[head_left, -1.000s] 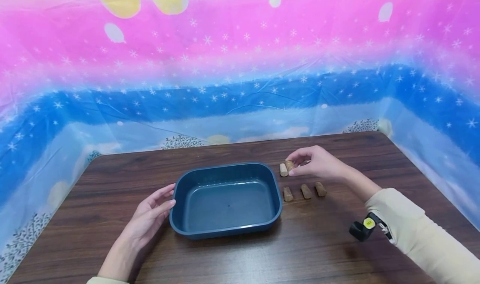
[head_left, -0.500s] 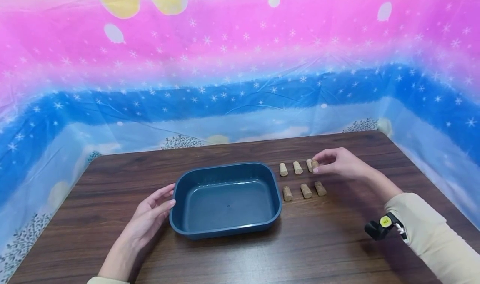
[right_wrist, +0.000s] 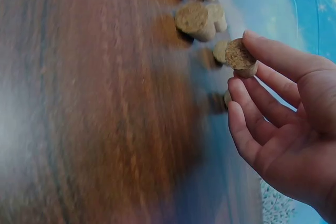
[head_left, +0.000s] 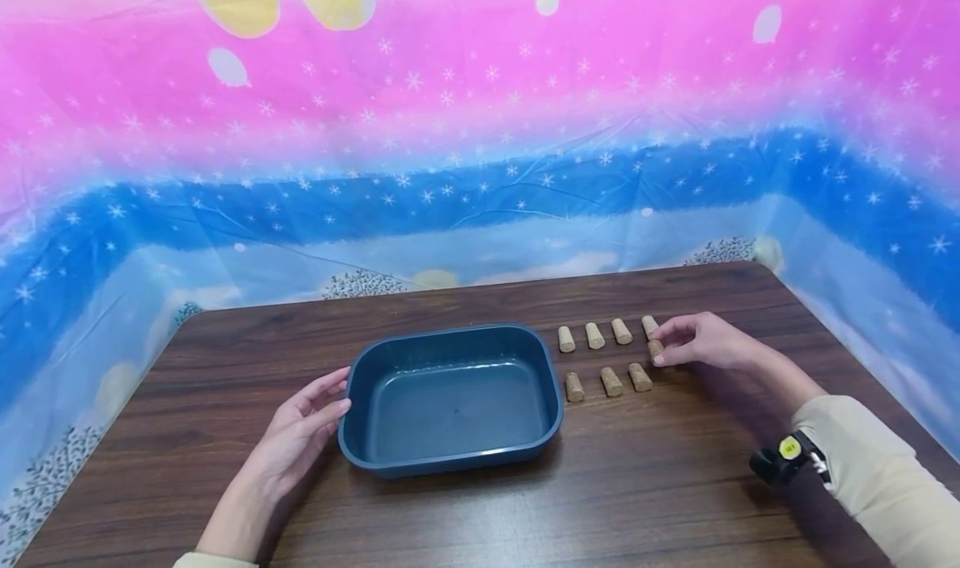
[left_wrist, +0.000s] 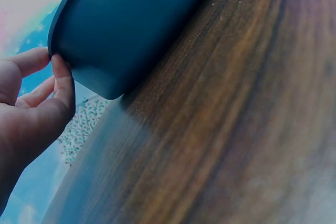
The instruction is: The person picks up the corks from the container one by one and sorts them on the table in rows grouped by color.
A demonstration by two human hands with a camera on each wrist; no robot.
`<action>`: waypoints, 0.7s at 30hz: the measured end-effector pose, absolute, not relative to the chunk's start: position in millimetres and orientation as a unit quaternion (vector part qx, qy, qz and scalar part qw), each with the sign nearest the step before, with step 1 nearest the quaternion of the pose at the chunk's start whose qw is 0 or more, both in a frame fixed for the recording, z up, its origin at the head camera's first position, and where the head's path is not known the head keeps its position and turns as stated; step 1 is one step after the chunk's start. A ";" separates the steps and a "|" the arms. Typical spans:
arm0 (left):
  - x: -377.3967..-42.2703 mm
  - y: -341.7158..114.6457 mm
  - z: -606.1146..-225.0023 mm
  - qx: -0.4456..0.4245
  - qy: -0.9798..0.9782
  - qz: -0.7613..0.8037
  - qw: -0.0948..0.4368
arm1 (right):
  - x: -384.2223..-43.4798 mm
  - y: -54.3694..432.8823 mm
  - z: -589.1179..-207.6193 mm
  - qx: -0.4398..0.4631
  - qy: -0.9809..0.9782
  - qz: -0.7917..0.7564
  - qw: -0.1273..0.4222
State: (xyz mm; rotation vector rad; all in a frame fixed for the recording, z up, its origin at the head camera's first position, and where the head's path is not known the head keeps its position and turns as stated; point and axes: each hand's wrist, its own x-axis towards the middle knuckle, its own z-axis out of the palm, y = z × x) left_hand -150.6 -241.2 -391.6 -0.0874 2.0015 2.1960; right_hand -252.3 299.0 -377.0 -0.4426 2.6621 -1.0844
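My right hand (head_left: 708, 341) pinches a brown tapered cork (head_left: 656, 351) between thumb and fingertips. In the right wrist view the cork's (right_wrist: 240, 56) speckled end faces the camera. Just behind it lies a paler cork (head_left: 648, 326), the rightmost of a back row. Nearer me is a front row of three brown corks, the middle cork (head_left: 611, 381) among them. My left hand (head_left: 296, 435) holds the left rim of a dark blue rectangular basin (head_left: 450, 414), thumb on the near side. The left wrist view shows the fingertips (left_wrist: 62, 66) at the basin's edge.
Several pale corks, such as the leftmost one (head_left: 566, 340), lie in the back row right of the basin. Everything rests on a dark wood-grain table (head_left: 480, 526). A pink and blue patterned cloth (head_left: 450, 135) hangs behind and at both sides.
My right hand has moved right along the back row with the brown cork, and more pale corks there have come into view. The left hand and basin stay in place.
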 end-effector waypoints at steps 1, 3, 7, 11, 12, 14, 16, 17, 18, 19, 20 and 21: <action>-150.6 -241.2 -391.6 -0.032 0.672 0.735 0.085 | -252.1 300.8 -378.3 -0.153 0.907 -0.373 0.120; -150.5 -241.1 -391.6 -0.035 0.672 0.734 0.087 | -251.3 304.6 -381.0 -0.154 0.902 -0.381 0.130; -150.7 -240.6 -391.5 -0.037 0.674 0.732 0.087 | -248.7 313.0 -388.5 -0.167 0.888 -0.402 0.151; -151.1 -240.7 -391.9 -0.036 0.674 0.733 0.087 | -245.6 319.4 -395.6 -0.168 0.875 -0.423 0.166; -151.2 -240.8 -391.9 -0.036 0.673 0.734 0.086 | -244.9 320.4 -396.4 -0.170 0.876 -0.420 0.164; -150.9 -240.8 -392.0 -0.033 0.672 0.735 0.086 | -243.9 322.5 -398.4 -0.166 0.874 -0.427 0.163; -150.5 -240.6 -392.0 -0.029 0.672 0.735 0.085 | -242.7 323.7 -399.1 -0.162 0.875 -0.428 0.160; -150.4 -240.6 -391.9 -0.028 0.672 0.735 0.084 | -242.2 324.0 -399.8 -0.161 0.873 -0.432 0.159; -150.1 -240.5 -391.6 -0.026 0.673 0.735 0.084 | -241.7 324.3 -400.5 -0.161 0.871 -0.436 0.158; -149.9 -240.4 -391.3 -0.026 0.673 0.734 0.083 | -241.1 324.3 -401.3 -0.161 0.870 -0.439 0.156; -149.8 -240.5 -391.0 -0.025 0.674 0.733 0.083 | -240.7 324.4 -402.2 -0.161 0.869 -0.442 0.155; -149.8 -240.5 -390.6 -0.025 0.675 0.733 0.082 | -240.4 324.3 -403.3 -0.161 0.867 -0.445 0.153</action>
